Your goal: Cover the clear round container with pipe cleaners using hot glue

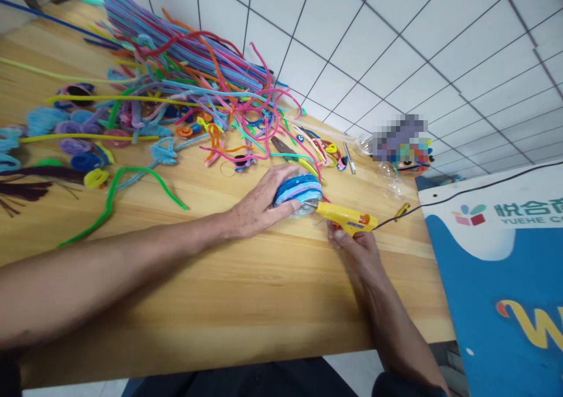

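Steadying the ball wound in blue and lilac pipe cleaner (299, 187) matters most at this step, and the left hand (260, 208) does so from the ball's left, thumb along its near face and fingers over its far side. The right hand (357, 249), at the ball's near right, is wrapped around the handle of a yellow hot-glue gun (345, 216), whose nozzle meets the ball's right side in view; whether it touches or sits just in front, I cannot tell. Gluing well here likely means a small, even bead laid along the groove between coils, with the left thumb well clear of the hot tip, since it lies near it now. Turning the ball rather than twisting the gun should also spare the black cord (440, 202), which runs off to the ball's right. Just beyond the ball lie pliers (284, 149), close enough to snag a knuckle. Left of the ball, a green pipe cleaner (113, 194) bends across the wooden surface (246, 303); farther back-left rests a thick pipe-cleaner bundle (176, 42).
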`<state>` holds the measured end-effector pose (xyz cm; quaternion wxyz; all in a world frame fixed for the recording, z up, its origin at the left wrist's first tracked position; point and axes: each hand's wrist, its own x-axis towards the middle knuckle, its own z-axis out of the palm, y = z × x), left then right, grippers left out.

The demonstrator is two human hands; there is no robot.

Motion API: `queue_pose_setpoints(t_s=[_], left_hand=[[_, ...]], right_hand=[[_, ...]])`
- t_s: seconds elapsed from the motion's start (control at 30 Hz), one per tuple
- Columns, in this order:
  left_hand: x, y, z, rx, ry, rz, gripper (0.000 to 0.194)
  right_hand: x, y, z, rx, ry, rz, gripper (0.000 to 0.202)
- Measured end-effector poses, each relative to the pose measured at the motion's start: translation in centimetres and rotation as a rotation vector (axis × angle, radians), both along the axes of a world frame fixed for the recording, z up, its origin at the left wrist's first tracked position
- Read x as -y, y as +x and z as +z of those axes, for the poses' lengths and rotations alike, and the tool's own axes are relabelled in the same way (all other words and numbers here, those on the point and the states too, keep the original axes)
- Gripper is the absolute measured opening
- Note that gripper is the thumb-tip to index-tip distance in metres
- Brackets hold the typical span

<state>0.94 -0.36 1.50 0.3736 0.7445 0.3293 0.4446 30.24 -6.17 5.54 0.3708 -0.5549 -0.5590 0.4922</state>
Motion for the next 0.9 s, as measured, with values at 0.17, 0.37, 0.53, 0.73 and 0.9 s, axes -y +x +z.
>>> queue_pose_setpoints(t_s=[0.17, 0.37, 0.53, 0.73, 0.9], left_hand=[[-0.01, 0.01, -0.05, -0.002, 0.000, 0.005, 0.074], [0.04, -0.02, 0.08, -0.009, -0.004, 0.006, 0.073], [-0.05, -0.03, -0.05, -0.010, 0.014, 0.003, 0.072], [-0.02, 0.02, -0.11, -0.015, 0.024, 0.008, 0.071], [-0.05, 0.07, -0.18, -0.008, 0.042, 0.010, 0.069]], right_hand=[[-0.05, 0.14, -0.08, -0.012, -0.003, -0.003, 0.045], [-0.14, 0.30, -0.34, -0.029, -0.014, 0.001, 0.047], [-0.11, 0.45, -0.54, -0.051, -0.018, 0.003, 0.045], [0.05, 0.42, -0.57, -0.067, -0.019, -0.014, 0.044], [-0.02, 0.39, -0.52, -0.065, -0.017, -0.002, 0.044]])
